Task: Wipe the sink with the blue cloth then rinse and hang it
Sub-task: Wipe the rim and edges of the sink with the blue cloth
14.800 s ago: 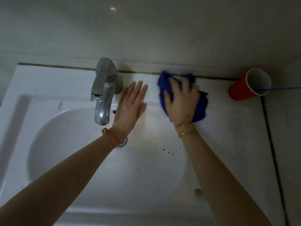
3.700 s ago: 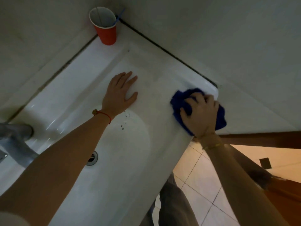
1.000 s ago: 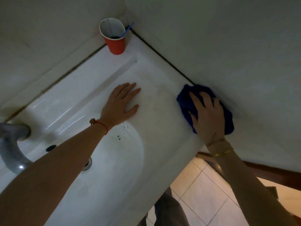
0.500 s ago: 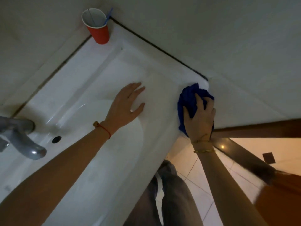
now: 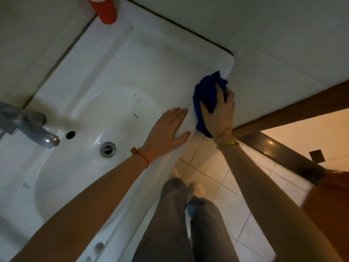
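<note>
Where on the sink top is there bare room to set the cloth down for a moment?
Bare: the flat ledge between the red cup and the sink's far right corner, and the strip between the faucet and the cup. Crowded: the front right edge, where the left hand lies flat beside the right hand holding the blue cloth.

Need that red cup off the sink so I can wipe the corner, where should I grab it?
Take the red cup round its side wall, coming from the basin side; it stands upright in the corner of the sink, walls behind it. Its rim is out of frame.
</note>
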Action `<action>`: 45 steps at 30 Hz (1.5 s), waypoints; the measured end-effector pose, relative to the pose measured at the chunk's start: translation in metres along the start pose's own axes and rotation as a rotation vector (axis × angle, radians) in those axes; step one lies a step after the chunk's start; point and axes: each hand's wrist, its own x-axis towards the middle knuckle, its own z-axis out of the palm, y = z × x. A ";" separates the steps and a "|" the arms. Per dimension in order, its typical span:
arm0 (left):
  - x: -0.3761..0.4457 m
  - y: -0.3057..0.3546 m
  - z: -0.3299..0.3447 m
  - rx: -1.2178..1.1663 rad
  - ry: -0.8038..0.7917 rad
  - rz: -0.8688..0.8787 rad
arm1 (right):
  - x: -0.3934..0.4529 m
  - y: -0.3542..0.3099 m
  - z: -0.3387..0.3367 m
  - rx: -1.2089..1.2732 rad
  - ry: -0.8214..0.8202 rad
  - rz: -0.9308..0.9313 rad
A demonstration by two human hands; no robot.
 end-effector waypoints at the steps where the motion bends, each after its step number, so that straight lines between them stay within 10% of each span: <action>1: 0.000 0.001 0.001 0.001 0.004 -0.001 | -0.016 -0.001 0.003 0.003 -0.007 -0.019; 31: -0.065 -0.002 0.004 -0.011 0.155 0.024 | -0.038 -0.027 0.007 -0.440 0.041 -0.274; 45: -0.031 -0.197 -0.097 0.310 0.357 -0.116 | 0.041 -0.117 0.113 -0.563 -0.414 -0.798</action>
